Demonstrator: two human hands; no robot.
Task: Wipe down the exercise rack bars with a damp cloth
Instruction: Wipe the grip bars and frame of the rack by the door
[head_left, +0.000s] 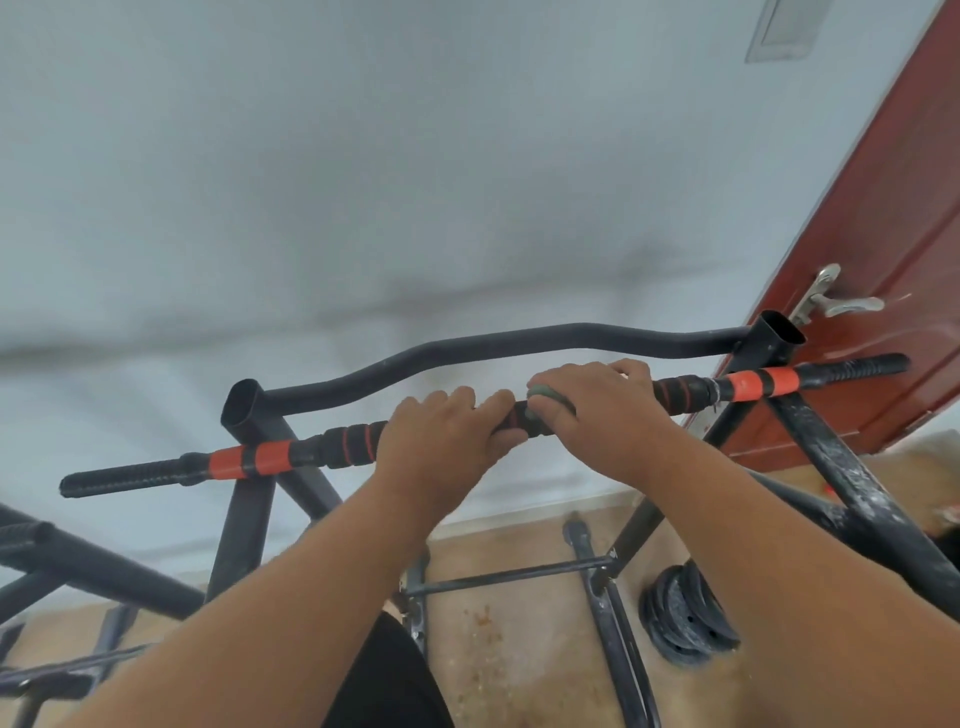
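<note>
A black exercise rack fills the view. Its front bar (270, 456) runs left to right, with orange bands and ribbed black foam grips. My left hand (441, 447) grips this bar near its middle, fingers curled over the top. Just to the right, my right hand (597, 410) presses a small green cloth (550, 402) onto the same bar, fingers wrapped round cloth and bar. Only a bit of the cloth shows under the fingers. A wavy black bar (467, 347) runs behind, parallel to the front one.
A red-brown door (883, 234) with a metal handle (831, 299) stands at the right, close to the bar's end. Dusty rack legs (857, 483) slope down at right. Black weight plates (685, 618) lie on the stained floor. A white wall is behind.
</note>
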